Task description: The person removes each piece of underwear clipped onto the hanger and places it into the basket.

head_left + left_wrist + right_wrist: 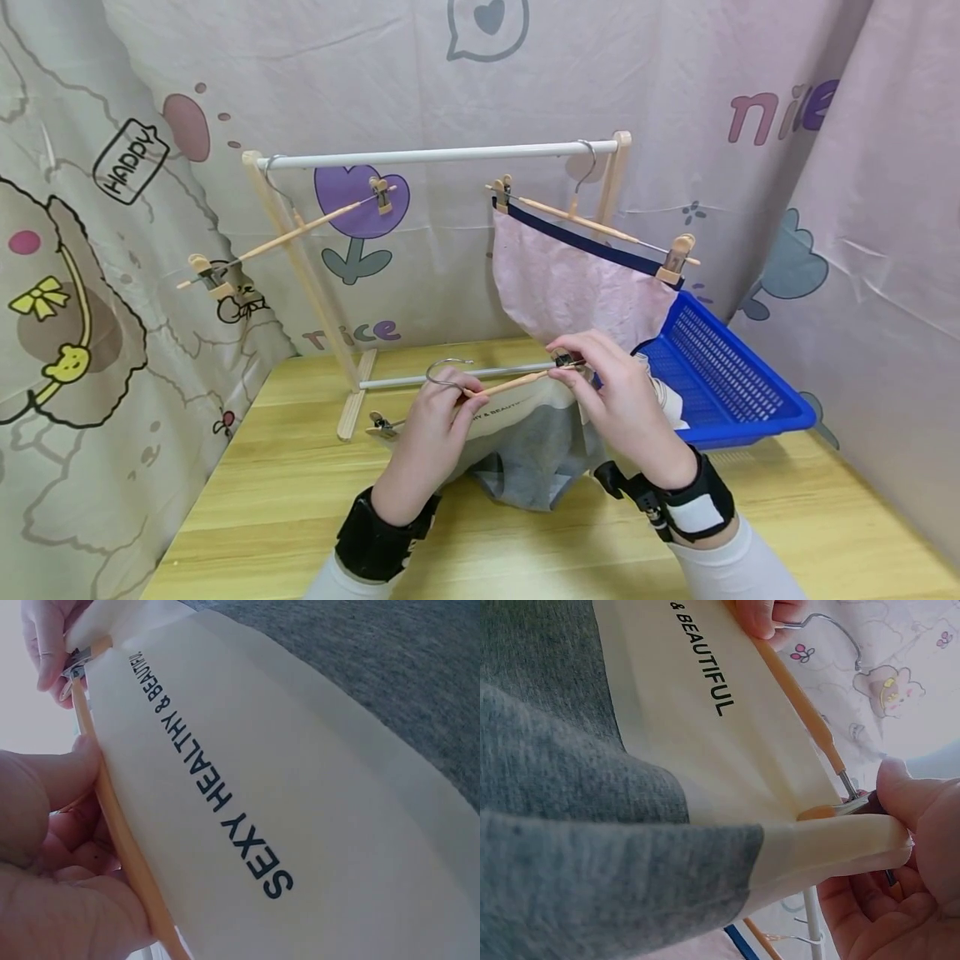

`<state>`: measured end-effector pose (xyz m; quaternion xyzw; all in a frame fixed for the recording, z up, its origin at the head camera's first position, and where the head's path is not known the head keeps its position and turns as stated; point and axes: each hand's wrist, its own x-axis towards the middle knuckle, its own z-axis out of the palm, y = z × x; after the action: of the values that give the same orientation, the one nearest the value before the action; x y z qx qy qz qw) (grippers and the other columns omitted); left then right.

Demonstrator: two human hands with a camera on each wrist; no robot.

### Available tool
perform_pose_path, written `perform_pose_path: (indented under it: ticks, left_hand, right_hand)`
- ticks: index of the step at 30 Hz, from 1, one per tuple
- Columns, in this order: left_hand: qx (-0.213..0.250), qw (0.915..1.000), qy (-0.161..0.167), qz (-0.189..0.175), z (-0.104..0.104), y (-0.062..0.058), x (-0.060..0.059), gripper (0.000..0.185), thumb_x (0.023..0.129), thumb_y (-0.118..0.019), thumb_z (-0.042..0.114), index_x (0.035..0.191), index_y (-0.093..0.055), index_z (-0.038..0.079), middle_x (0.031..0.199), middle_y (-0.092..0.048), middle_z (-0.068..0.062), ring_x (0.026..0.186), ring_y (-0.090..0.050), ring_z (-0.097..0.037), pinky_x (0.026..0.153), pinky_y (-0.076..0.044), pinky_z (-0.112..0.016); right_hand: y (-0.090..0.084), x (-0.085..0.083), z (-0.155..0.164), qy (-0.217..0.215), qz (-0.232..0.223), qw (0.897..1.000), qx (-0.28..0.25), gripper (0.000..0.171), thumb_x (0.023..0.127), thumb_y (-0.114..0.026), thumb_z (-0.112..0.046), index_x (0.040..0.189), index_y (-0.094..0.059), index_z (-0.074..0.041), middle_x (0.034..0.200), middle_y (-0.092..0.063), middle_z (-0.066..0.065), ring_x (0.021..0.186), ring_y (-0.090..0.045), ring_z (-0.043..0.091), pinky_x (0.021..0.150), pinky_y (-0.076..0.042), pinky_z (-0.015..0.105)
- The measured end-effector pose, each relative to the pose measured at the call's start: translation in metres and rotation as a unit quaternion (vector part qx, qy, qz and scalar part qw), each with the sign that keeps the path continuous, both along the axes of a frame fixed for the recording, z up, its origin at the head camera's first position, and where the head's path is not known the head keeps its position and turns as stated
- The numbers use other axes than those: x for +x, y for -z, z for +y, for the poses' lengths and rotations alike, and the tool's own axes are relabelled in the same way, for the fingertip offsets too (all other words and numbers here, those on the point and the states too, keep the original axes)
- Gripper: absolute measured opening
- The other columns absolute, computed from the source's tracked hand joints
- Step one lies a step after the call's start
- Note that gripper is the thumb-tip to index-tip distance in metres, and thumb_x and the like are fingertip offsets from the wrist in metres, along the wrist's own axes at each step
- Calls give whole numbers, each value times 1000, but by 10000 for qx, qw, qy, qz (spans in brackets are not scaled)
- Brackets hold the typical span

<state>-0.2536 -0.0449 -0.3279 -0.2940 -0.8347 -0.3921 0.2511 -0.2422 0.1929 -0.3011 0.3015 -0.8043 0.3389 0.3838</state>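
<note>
So the left hand (pixel 431 429) has its grip around the wooden hanger (pixel 498 387) mid-bar, right hand (pixel 618 400) pinching the end clip (pixel 564 360), grey underwear (pixel 525 454) dangling below onto the counter (pixel 285 492).

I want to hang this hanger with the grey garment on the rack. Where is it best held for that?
Probably grip the hanger's wooden bar at mid-length, just below the metal hook, coming from the near side. The hook stands free above the bar, and the clipped grey garment hangs below.
</note>
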Motion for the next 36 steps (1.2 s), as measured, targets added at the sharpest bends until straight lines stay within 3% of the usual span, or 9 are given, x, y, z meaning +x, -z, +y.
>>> perform_pose_path:
  ticks: [12,19,30,36]
  left_hand:
    - [-8,9998,49,173,0,2,-1,8,96,-71,11,99,-70,4,97,-66,-3,93,-60,-19,80,-52,-32]
    - [-28,10000,3,67,2,2,-1,8,96,-71,11,100,-70,5,99,-64,-4,94,-59,-19,81,-53,-31]
    - [-28,10000,36,-23,2,1,1,8,96,-71,11,101,-71,5,98,-64,-3,94,-59,-18,81,-53,-31]
    - [-119,9999,-7,-51,3,2,2,9,97,-70,12,102,-71,5,98,-65,-4,92,-59,-18,78,-53,-29]
  right_hand:
    - [1,0,0,-26,39,9999,-128,31,83,-78,9,109,-71,-6,99,-69,1,85,-58,10,68,-46,13]
    - [0,0,0,-133,230,9994,-220,30,83,-76,12,106,-72,-6,96,-69,0,83,-61,9,68,-48,13]
    - [-2,4,3,49,-166,9998,141,32,90,-74,5,117,-68,-10,98,-64,-2,82,-54,7,60,-42,17]
    - [-3,7,3,310,-472,9980,274,31,93,-73,0,122,-67,-11,102,-65,-1,84,-55,9,66,-46,26]
